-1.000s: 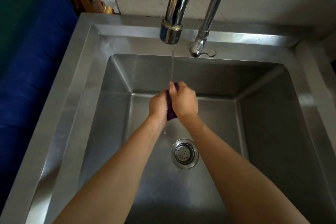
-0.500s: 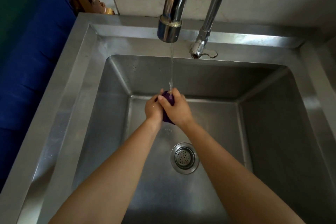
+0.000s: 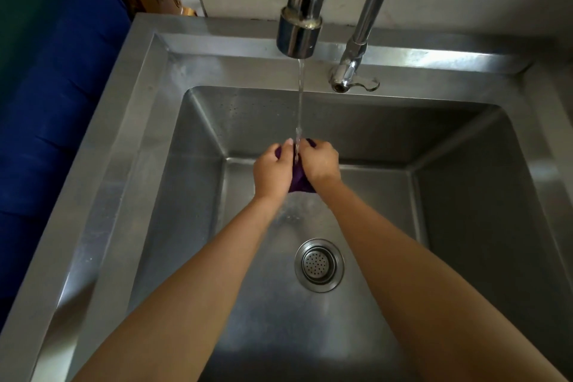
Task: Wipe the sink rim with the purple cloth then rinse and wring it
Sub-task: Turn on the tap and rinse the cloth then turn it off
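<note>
The purple cloth (image 3: pixel 298 180) is bunched between both hands over the middle of the steel sink basin. My left hand (image 3: pixel 272 171) grips its left side and my right hand (image 3: pixel 319 163) grips its right side; most of the cloth is hidden by the fingers. A thin stream of water (image 3: pixel 300 102) falls from the tap spout (image 3: pixel 298 36) onto the cloth between my hands. The sink rim (image 3: pixel 130 121) runs around the basin and looks wet and shiny.
A round drain strainer (image 3: pixel 319 264) sits in the basin floor below my hands. A second chrome pipe with a lever (image 3: pixel 352 73) stands on the back rim to the right of the spout. A blue surface (image 3: pixel 52 96) lies left of the sink.
My hands have shifted the cloth under the stream: the right hand covered it before, and now the hands sit side by side with water falling between them.
</note>
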